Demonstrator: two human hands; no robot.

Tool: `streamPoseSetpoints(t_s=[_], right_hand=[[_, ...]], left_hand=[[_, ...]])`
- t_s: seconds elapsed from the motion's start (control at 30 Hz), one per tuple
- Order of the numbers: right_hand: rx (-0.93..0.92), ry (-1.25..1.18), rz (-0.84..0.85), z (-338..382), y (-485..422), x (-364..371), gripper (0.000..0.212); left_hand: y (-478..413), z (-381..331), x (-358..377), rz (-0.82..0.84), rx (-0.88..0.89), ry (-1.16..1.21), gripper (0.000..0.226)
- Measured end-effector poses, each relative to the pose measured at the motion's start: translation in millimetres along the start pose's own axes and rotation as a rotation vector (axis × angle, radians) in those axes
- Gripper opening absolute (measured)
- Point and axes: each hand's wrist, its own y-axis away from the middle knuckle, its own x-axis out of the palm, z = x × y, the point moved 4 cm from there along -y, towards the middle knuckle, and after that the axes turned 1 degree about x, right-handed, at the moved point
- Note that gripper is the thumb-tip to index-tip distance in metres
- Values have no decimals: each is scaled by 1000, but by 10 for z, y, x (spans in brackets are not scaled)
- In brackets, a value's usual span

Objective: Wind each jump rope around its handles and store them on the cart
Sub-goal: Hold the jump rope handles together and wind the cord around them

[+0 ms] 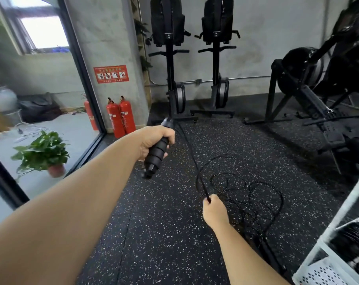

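My left hand (154, 138) grips the black jump rope handles (157, 153), held out in front of me with several turns of cord around them. From the handles' top the black cord (190, 153) runs down to my right hand (214, 211), which pinches it between the fingertips. Beyond that hand the rest of the rope (252, 194) lies in loose tangled loops on the speckled black floor. The white cart (336, 249) stands at the lower right, with dark coiled items on its shelf.
Two upright black rowing machines (195, 58) stand against the back wall, another black machine (318, 95) at the right. Red fire extinguishers (121, 117) sit by the pillar. A glass wall and a potted plant (43, 153) are on the left.
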Motion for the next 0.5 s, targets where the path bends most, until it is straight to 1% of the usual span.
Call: streamPoseSetpoints(t_s=[0.13,0.17,0.23,0.3,0.37,0.43,0.5], right_hand=[[86,121,159,-296,99,112,32],[83,120,189,-296,109,137,32],[19,106,229,-172,120,166,31],[-96,133,282,75,142,164,27],[-190,175,384,359,208,131,21],[-268,203,497,640,299,58,23],[-353,215,519,909,387,-87,22]], left_hand=[[-62,56,-203,-144,10,58,21],[-76,97,-234,-171,15,45,22],[-65,212,-219,-180,11,-3,25],[-31,343,-103,-111,14,-77,35],[30,460,64,-1,35,-162,54],[84,577,224,122,42,-259,56],[121,681,318,177,33,-396,58]])
